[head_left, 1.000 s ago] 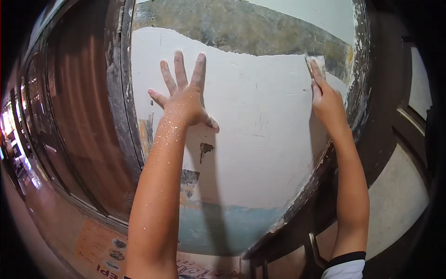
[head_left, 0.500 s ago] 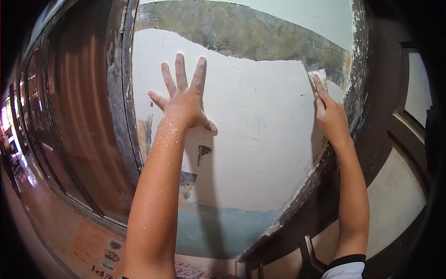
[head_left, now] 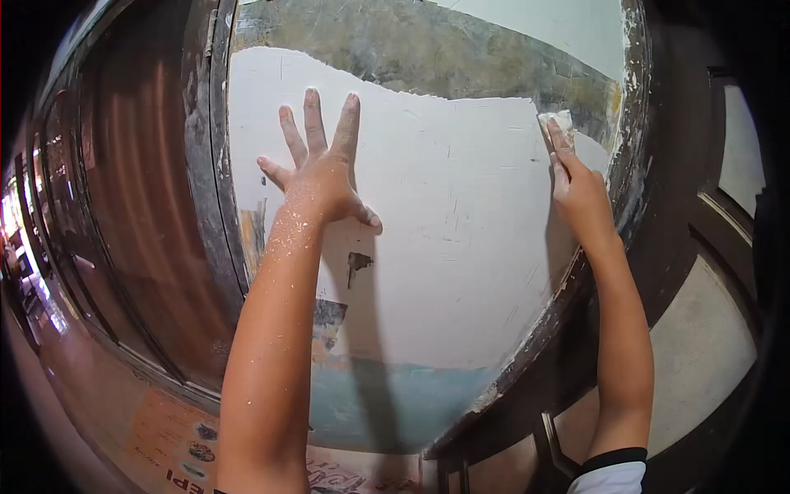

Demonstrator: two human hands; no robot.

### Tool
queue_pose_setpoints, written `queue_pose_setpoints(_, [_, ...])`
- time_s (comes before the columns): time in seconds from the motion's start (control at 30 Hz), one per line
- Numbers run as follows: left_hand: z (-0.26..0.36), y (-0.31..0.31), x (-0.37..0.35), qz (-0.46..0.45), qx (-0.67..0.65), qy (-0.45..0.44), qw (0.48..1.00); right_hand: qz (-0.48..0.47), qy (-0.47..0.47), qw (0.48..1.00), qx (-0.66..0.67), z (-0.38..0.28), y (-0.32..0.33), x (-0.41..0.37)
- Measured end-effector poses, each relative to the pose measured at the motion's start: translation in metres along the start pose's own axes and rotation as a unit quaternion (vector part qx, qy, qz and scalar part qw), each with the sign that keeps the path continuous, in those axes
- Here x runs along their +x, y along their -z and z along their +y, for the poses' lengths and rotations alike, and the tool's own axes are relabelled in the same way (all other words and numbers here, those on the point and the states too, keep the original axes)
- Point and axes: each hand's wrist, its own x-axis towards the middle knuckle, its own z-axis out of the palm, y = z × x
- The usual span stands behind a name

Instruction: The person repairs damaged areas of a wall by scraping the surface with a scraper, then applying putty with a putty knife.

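My left hand (head_left: 319, 177) rests on the white-puttied wall panel (head_left: 444, 272) with its fingers spread and nothing in them. White dust and specks cover its wrist and forearm. Near the panel's upper right edge, my right hand (head_left: 583, 193) grips a putty scraper (head_left: 543, 128) whose thin blade shows mostly edge-on. Wet white putty (head_left: 561, 123) sits on the blade by the fingertips. The scraper is at the border between the white coat and the bare grey strip (head_left: 461, 49); its handle is hidden by my fingers.
A worn dark frame (head_left: 629, 156) borders the panel on the right, with a panelled dark door (head_left: 699, 305) beyond. Brown shutters (head_left: 132, 189) stand at left. Printed cardboard (head_left: 177, 440) lies on the floor. Pale blue paint (head_left: 395, 403) shows low on the wall.
The view has shifted slightly, so the wall sits a little higher and further left. My right hand has tilted the scraper, and more putty shows on it. My left hand stays on the wall.
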Motion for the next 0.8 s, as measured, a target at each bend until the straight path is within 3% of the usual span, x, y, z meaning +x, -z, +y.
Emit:
queue_pose_setpoints(0.07, [0.001, 0.002, 0.000, -0.008, -0.005, 0.008, 1.000, 0.043, 0.062, 0.997, 0.015, 0.010, -0.006, -0.003])
queue_pose_setpoints(0.2, [0.001, 0.001, -0.001, -0.002, 0.001, 0.006, 1.000, 0.011, 0.019, 1.000, 0.015, 0.002, -0.007, 0.004])
queue_pose_setpoints(0.33, [-0.002, -0.001, -0.002, 0.005, -0.004, -0.003, 1.000, 0.056, 0.068, 0.995, 0.052, 0.004, -0.012, -0.002])
queue_pose_setpoints(0.47, [-0.004, -0.005, 0.003, 0.004, -0.018, -0.017, 1.000, 0.025, 0.027, 0.999, 0.026, -0.009, -0.008, 0.009])
queue_pose_setpoints(0.5, [-0.004, -0.004, 0.003, -0.003, -0.013, -0.015, 1.000, 0.062, 0.049, 0.996, 0.049, -0.003, -0.016, 0.010])
queue_pose_setpoints(0.73, [-0.002, -0.003, 0.002, -0.006, -0.009, -0.010, 1.000, 0.027, 0.021, 0.999, 0.027, -0.025, -0.002, 0.012])
queue_pose_setpoints(0.8, [-0.001, -0.002, 0.001, -0.004, -0.009, -0.009, 1.000, 0.051, 0.050, 0.997, 0.026, -0.003, -0.013, 0.019])
